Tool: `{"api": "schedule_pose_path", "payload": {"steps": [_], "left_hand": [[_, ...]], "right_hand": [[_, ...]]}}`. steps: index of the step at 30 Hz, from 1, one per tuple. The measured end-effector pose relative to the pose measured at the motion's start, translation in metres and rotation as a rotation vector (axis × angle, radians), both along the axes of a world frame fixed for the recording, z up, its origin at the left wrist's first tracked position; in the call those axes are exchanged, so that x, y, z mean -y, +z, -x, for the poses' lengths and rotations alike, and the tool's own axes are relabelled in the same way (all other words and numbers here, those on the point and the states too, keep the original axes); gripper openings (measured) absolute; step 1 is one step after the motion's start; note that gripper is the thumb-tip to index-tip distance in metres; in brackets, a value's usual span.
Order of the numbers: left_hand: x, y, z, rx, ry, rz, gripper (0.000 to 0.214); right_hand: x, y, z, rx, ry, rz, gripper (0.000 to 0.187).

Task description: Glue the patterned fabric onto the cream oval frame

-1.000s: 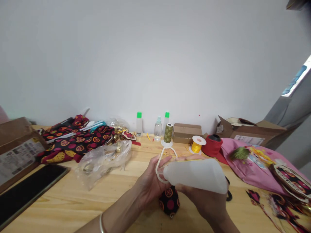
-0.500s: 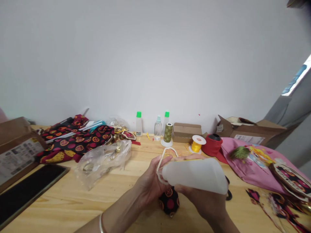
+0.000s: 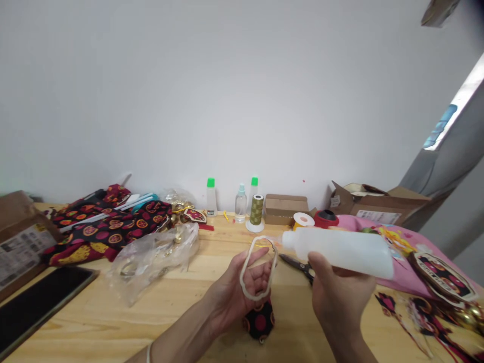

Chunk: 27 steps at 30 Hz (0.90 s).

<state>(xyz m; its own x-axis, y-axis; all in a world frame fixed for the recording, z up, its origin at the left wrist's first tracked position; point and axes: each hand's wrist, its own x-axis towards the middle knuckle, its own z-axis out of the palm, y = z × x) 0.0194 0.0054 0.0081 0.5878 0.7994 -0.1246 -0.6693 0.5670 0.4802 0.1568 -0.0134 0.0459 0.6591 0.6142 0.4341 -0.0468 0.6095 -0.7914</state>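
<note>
Resting on the fingers of my left hand (image 3: 230,295) is a thin white oval frame (image 3: 243,276) with an open centre, gripped at its left edge by the thumb side. My right hand (image 3: 336,300) is wrapped round a translucent white squeeze bottle (image 3: 344,251), which lies nearly level with its narrow end toward the frame. A small gap separates the bottle's tip from the frame. Below my left hand, a black piece with round red patterns (image 3: 260,322) is on the table. Dark scissors (image 3: 297,264) lie between the two hands, partly covered by the right.
A plastic bag (image 3: 151,257), patterned cloth (image 3: 124,224) and a phone (image 3: 45,302) are on the left. Green-capped bottles (image 3: 211,199), a green thread spool (image 3: 256,209) and a small cardboard box (image 3: 285,207) stand along the wall. A pink bag (image 3: 406,272) is on the right.
My right hand has drawn the bottle away to the right, off the frame, uncovering the frame and the scissors. The left hand keeps the frame in nearly the same place.
</note>
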Motion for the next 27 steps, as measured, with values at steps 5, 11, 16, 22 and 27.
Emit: {"api": "schedule_pose_path", "payload": {"steps": [5, 11, 16, 22, 27], "left_hand": [[0.000, -0.001, -0.001, -0.017, -0.017, -0.049, 0.037], [0.002, -0.003, 0.001, -0.018, -0.028, -0.055, 0.045], [0.000, -0.001, 0.007, 0.035, -0.024, -0.092, 0.047], [-0.008, 0.008, 0.021, 0.054, 0.027, -0.134, 0.045], [-0.010, 0.009, 0.027, 0.047, 0.074, -0.111, 0.041]], "right_hand": [[0.002, -0.003, 0.003, -0.007, 0.067, 0.072, 0.035], [-0.004, 0.003, 0.001, -0.107, -0.154, -0.022, 0.035], [-0.015, 0.006, -0.019, -0.130, 0.070, 0.001, 0.041], [-0.019, 0.009, -0.031, -0.186, 0.649, 0.353, 0.067], [-0.017, 0.005, -0.065, -0.401, 1.150, 0.474, 0.042]]}}
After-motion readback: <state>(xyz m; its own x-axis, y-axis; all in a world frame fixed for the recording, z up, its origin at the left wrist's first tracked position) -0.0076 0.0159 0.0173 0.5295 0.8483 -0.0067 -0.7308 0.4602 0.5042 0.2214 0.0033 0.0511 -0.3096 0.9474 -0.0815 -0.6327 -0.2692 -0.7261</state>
